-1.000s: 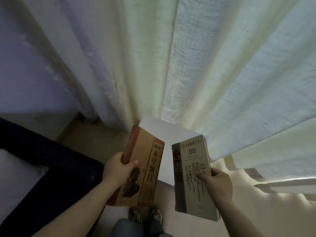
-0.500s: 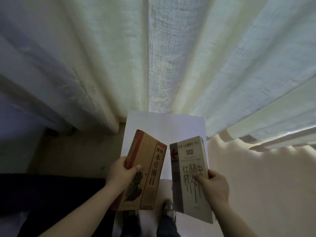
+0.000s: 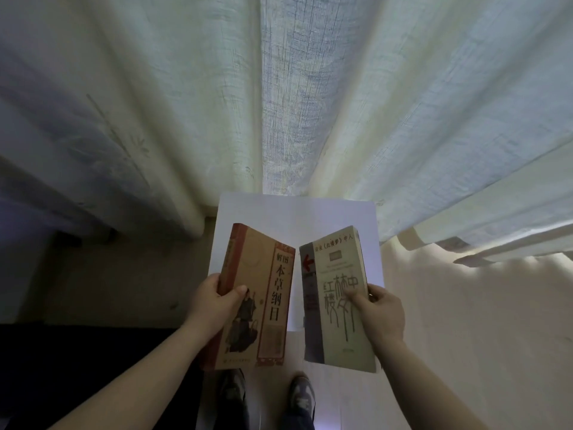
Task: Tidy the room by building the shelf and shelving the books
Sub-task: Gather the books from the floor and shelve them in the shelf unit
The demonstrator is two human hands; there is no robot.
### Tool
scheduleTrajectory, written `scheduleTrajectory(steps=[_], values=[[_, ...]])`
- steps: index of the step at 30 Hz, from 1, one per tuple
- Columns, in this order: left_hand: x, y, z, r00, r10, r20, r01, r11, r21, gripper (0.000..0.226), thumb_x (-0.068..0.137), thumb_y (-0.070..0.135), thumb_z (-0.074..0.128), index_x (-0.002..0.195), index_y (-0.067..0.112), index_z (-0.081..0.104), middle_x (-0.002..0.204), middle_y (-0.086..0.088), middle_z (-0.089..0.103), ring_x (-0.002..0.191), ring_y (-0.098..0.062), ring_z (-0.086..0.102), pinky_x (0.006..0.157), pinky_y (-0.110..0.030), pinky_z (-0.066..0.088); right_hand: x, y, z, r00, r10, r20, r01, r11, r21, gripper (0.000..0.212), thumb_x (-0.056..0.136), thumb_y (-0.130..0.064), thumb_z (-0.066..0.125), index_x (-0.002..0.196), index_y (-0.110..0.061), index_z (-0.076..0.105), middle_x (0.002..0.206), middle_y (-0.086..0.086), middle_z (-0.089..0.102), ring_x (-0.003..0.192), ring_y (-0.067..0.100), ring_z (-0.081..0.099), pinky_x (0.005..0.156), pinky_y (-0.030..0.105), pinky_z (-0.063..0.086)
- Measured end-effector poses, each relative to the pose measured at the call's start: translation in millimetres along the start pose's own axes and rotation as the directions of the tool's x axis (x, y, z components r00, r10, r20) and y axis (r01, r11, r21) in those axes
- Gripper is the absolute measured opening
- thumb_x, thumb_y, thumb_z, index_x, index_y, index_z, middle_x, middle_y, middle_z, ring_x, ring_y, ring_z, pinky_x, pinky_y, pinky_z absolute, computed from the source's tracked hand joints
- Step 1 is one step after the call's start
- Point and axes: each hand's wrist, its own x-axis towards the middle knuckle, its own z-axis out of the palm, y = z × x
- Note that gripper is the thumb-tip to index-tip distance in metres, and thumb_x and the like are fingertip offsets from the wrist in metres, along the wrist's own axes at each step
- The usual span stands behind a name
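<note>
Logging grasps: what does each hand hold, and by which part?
Left hand grips the tan red-spined book by its spine edge; right hand grips the pale grey-spined book by its page edge.

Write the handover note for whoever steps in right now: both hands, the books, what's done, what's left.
Left hand grips the brown book at its left edge, thumb on the cover.
Right hand grips the grey-green book at its right edge, thumb on the cover.
Books side by side, apart, covers up, over a white panel by the curtain.
Done: both books in hand.
Left: shelve them; whether the panel is the shelf is unclear.
</note>
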Motion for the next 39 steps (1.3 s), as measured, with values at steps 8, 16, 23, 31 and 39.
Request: scheduleTrajectory(steps=[8,16,23,31,39], values=[[56.4,-9.0,10.4,0.997,-0.044,0.07,0.051,0.993,-0.11,0.017,0.089,0.028,0.064,0.103,0.02,0.059,0.1,0.001,0.069,0.092,-0.019,0.067,0.08,-0.037,0.055,58.8,17.6,24.9,0.998,-0.001,-0.059,0.0,1.0,-0.027,0.014,0.088,-0.032,0.065,0.086,-0.018,0.068,0.079,-0.006,0.07,0.072,0.013,0.066,0.057,0.024,0.045],[99.3,-21.2,34.3,0.995,-0.077,0.056,0.083,0.992,-0.1,0.025,0.091,0.029,0.061,0.112,0.015,0.059,0.104,-0.001,0.068,0.092,-0.02,0.066,0.074,-0.032,0.054,112.9,62.3,24.2,0.99,0.107,-0.093,-0.115,0.989,-0.09,0.017,0.089,-0.025,0.064,0.092,-0.009,0.066,0.08,0.001,0.063,0.075,0.021,0.058,0.054,0.025,0.034],[129.4,-53.3,56.9,0.982,-0.076,-0.175,0.144,0.898,0.417,0.051,0.088,0.038,0.063,0.127,0.011,0.044,0.127,-0.01,0.051,0.113,-0.027,0.053,0.091,-0.041,0.051,127.5,86.1,35.9,0.991,0.103,-0.087,-0.113,0.986,-0.123,0.027,0.09,-0.026,0.063,0.107,-0.004,0.06,0.09,0.003,0.058,0.087,0.026,0.057,0.07,0.029,0.037],[88.9,-47.5,81.7,0.979,0.198,-0.039,-0.142,0.815,0.562,0.083,0.091,0.047,0.053,0.153,0.018,0.006,0.161,0.001,0.001,0.148,-0.021,-0.003,0.12,-0.048,0.011,95.0,71.1,37.9,0.962,-0.195,-0.19,0.158,0.968,-0.194,0.057,0.082,-0.024,0.073,0.131,-0.01,0.047,0.127,0.007,0.049,0.119,0.022,0.045,0.101,0.042,0.043],[74.6,-45.1,113.7,0.915,0.403,-0.018,-0.375,0.866,0.332,0.064,0.093,0.036,0.054,0.149,0.027,0.024,0.149,0.01,0.032,0.135,-0.007,0.031,0.108,-0.034,0.035,80.6,78.8,63.8,0.891,-0.429,-0.151,0.406,0.9,-0.162,0.046,0.085,-0.035,0.068,0.127,-0.023,0.052,0.127,-0.006,0.053,0.117,0.01,0.049,0.1,0.029,0.04]])
